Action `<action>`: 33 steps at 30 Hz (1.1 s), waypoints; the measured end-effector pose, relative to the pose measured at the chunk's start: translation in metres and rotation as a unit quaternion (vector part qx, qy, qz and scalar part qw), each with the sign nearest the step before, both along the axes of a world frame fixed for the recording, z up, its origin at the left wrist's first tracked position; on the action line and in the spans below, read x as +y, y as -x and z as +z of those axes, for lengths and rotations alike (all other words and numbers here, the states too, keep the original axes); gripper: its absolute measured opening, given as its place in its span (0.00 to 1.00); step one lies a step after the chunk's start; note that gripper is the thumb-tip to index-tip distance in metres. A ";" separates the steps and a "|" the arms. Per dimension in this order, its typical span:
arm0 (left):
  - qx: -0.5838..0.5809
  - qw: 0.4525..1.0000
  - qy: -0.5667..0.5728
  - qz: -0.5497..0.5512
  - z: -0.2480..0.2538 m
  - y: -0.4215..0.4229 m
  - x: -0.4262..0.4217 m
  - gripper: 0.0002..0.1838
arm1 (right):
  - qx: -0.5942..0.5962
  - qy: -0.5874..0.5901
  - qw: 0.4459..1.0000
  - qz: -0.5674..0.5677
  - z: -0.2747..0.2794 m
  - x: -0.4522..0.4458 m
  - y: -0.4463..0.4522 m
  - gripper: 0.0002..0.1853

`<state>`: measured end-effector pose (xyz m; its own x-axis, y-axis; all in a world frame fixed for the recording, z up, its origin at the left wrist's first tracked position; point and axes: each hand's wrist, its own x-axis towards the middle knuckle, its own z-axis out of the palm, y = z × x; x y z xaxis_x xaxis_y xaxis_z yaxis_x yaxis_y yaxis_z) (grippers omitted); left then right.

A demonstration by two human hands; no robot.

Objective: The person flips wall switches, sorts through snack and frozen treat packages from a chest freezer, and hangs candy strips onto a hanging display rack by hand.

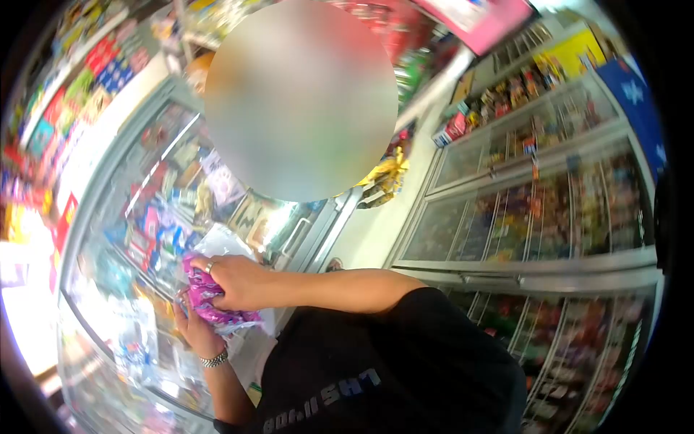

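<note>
In the head view, a pink-purple printed plastic packet (206,295) is between my hands, above a glass display counter. My right hand (233,281), with a ring on one finger, grips the packet from above, its fingers pressed into the crumpled plastic. On the packet's lower-left side is my left hand (194,329), a metal-band watch on its wrist. Its fingers are bent against the packet's edge, and part of them is hidden behind it. Pale, see-through plastic (224,242) shows just behind the packet.
Under my hands, the glass counter (94,217) holds many small packaged goods. Glass-door cabinets (520,210) filled with goods line the right side. Stocked shelves (79,79) stand at upper left. Yellow packets (387,173) hang near the counter's far end. A round blur hides the upper middle.
</note>
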<state>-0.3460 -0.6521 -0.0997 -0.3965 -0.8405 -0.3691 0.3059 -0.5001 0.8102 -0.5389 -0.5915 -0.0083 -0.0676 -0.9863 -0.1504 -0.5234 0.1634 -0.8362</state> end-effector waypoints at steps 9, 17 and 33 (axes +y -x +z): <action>-0.619 0.697 0.338 -0.134 -0.043 -0.061 -0.092 0.25 | -0.157 0.164 0.942 -0.246 0.043 -0.004 0.024 0.37; -0.654 0.690 0.294 -0.101 -0.077 -0.106 -0.090 0.26 | -0.192 0.337 0.874 -0.293 0.097 -0.012 0.061 0.35; -0.512 0.645 0.549 -0.145 0.055 0.049 0.035 0.44 | 0.069 0.326 0.925 -0.180 0.270 0.034 0.132 0.18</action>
